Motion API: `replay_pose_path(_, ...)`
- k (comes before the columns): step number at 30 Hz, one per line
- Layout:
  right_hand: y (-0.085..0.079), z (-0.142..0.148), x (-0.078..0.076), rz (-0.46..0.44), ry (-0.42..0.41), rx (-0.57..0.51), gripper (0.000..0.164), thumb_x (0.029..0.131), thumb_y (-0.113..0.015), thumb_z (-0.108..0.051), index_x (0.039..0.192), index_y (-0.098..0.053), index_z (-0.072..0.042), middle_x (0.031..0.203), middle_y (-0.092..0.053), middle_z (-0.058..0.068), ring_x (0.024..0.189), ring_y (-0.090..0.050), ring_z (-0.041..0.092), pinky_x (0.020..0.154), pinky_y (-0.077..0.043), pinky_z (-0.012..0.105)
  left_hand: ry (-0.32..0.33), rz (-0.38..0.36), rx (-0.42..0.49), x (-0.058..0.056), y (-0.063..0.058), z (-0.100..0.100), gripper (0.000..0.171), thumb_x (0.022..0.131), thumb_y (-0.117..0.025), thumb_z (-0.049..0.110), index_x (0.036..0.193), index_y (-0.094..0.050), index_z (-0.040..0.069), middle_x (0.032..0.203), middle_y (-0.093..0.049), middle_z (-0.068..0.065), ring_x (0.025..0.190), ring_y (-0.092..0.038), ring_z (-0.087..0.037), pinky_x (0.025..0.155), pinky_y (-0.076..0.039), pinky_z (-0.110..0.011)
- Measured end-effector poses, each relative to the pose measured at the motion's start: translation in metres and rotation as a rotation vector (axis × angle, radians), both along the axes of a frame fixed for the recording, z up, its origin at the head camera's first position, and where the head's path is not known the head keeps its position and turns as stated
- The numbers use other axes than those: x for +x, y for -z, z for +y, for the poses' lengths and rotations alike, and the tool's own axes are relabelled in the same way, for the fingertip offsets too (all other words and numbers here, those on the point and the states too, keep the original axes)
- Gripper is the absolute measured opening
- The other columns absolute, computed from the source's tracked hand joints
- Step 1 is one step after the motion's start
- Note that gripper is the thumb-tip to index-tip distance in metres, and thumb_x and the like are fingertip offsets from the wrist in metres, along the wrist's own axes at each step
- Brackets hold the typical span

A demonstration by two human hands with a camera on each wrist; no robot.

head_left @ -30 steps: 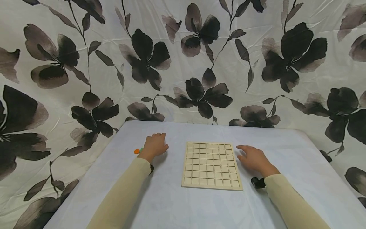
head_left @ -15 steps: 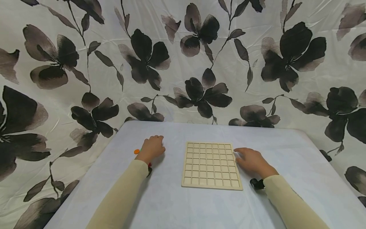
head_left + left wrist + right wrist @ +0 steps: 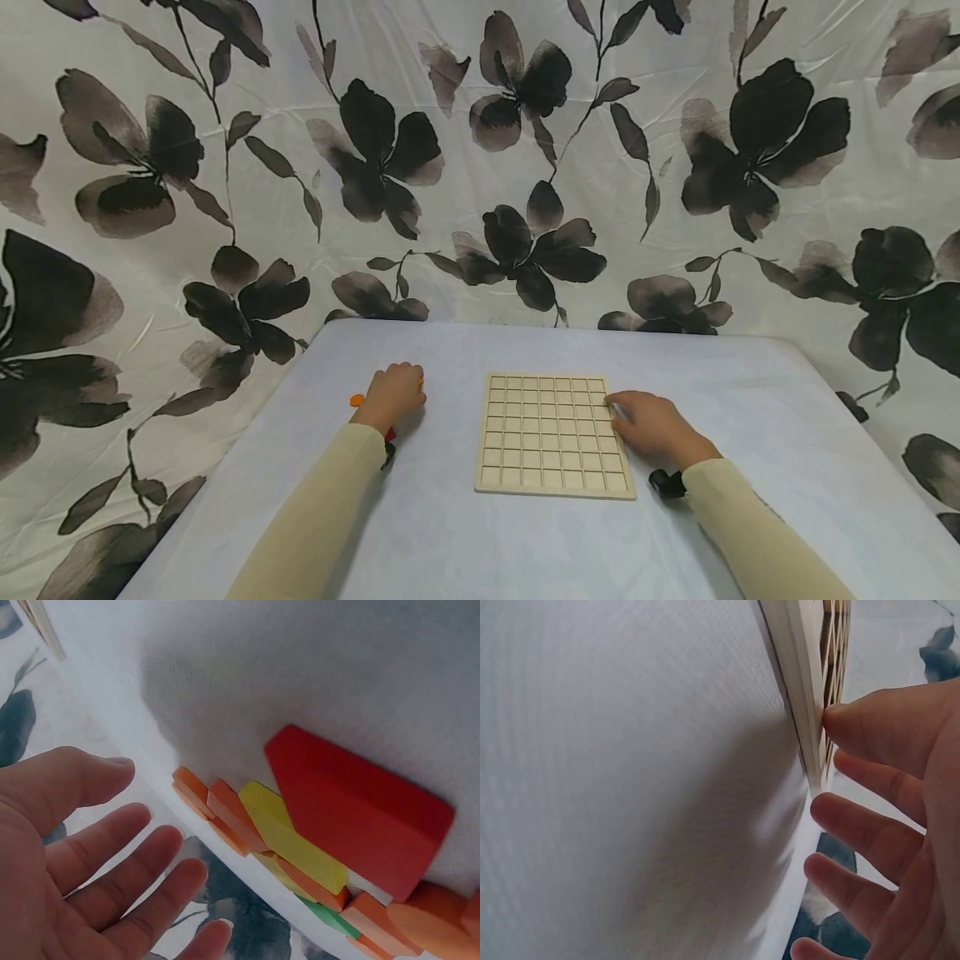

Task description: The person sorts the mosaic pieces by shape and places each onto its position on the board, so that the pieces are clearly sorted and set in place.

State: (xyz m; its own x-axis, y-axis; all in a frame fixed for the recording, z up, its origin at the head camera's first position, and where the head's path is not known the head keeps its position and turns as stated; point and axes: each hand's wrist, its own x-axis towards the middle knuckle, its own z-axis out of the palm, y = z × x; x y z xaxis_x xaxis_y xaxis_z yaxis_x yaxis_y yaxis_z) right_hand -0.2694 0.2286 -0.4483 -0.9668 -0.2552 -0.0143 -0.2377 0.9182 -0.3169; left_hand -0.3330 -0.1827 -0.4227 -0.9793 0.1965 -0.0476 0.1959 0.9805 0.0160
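My left hand (image 3: 393, 396) hovers at the left of the table over a group of coloured pieces, mostly hidden beneath it in the head view. In the left wrist view its relaxed fingers, holding nothing, are spread beside a large red block with cut corners (image 3: 360, 817). Behind that block lie a yellow piece (image 3: 296, 836), a green piece (image 3: 330, 919) and several orange ones, including a rounded piece (image 3: 439, 922). My right hand (image 3: 658, 425) is at the right edge of a pale wooden grid board (image 3: 555, 433); thumb and forefinger reach its rim (image 3: 801, 675), other fingers loosely extended.
An orange disc (image 3: 357, 401) lies just left of the left hand. White cloth covers the table (image 3: 450, 533), and a floral curtain (image 3: 465, 167) hangs behind its far edge. Each wrist wears a small dark camera, as on the right wrist (image 3: 667, 483).
My left hand has come slightly nearer and left, over the pieces; a red piece now shows by its wrist. My right hand has moved left to the board's edge. The board has stayed put.
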Motion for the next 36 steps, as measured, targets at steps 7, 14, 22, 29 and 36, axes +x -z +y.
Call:
replay_pose_path(7, -0.0005, -0.002, 0.0001, 0.009, -0.014, 0.024, 0.042, 0.094, -0.054, -0.022, 0.134, -0.056, -0.007, 0.138, -0.055, 0.018, 0.131, -0.047, 0.041, 0.106, -0.036, 0.057, -0.012, -0.012, 0.006, 0.0014, -0.0008, -0.0009, 0.014, 0.086, -0.064, 0.019, 0.093, -0.065, 0.007, 0.086, -0.063, -0.007, 0.084, -0.059, -0.027, 0.08, -0.047, -0.049)
replay_pose_path(14, -0.0035, -0.0036, -0.0009, -0.001, -0.038, 0.071, 0.041, 0.095, -0.051, -0.022, 0.135, -0.055, -0.01, 0.14, -0.052, 0.018, 0.132, -0.045, 0.042, 0.102, -0.033, 0.066, -0.022, -0.021, 0.009, 0.0013, 0.0001, -0.0014, 0.009, 0.086, -0.063, 0.018, 0.086, -0.064, 0.009, 0.084, -0.063, -0.006, 0.082, -0.06, -0.026, 0.081, -0.047, -0.049)
replay_pose_path(22, -0.0045, -0.003, -0.0009, -0.03, -0.023, 0.085, 0.04, 0.095, -0.052, -0.023, 0.134, -0.057, -0.013, 0.139, -0.054, 0.016, 0.132, -0.046, 0.041, 0.101, -0.029, 0.071, -0.058, -0.076, -0.004, -0.0002, 0.0023, -0.0027, 0.013, 0.089, -0.064, 0.021, 0.094, -0.066, 0.008, 0.088, -0.063, -0.005, 0.084, -0.058, -0.025, 0.086, -0.047, -0.049)
replay_pose_path(29, -0.0052, -0.0029, 0.0001, -0.022, -0.01, 0.097, 0.04, 0.094, -0.053, -0.024, 0.133, -0.057, -0.013, 0.138, -0.055, 0.016, 0.132, -0.046, 0.04, 0.102, -0.027, 0.071, -0.073, -0.079, -0.012, -0.0035, 0.0052, -0.003, 0.018, 0.089, -0.066, 0.022, 0.1, -0.066, 0.007, 0.09, -0.064, -0.006, 0.086, -0.058, -0.026, 0.086, -0.047, -0.049)
replay_pose_path(36, -0.0045, -0.0032, 0.0016, -0.015, -0.012, 0.094, 0.04, 0.094, -0.053, -0.023, 0.132, -0.058, -0.012, 0.138, -0.055, 0.014, 0.133, -0.045, 0.039, 0.103, -0.025, 0.072, -0.066, -0.051, 0.026, -0.0033, 0.0064, -0.0035, 0.008, 0.089, -0.061, 0.015, 0.092, -0.063, 0.007, 0.088, -0.064, -0.007, 0.083, -0.06, -0.026, 0.083, -0.047, -0.049)
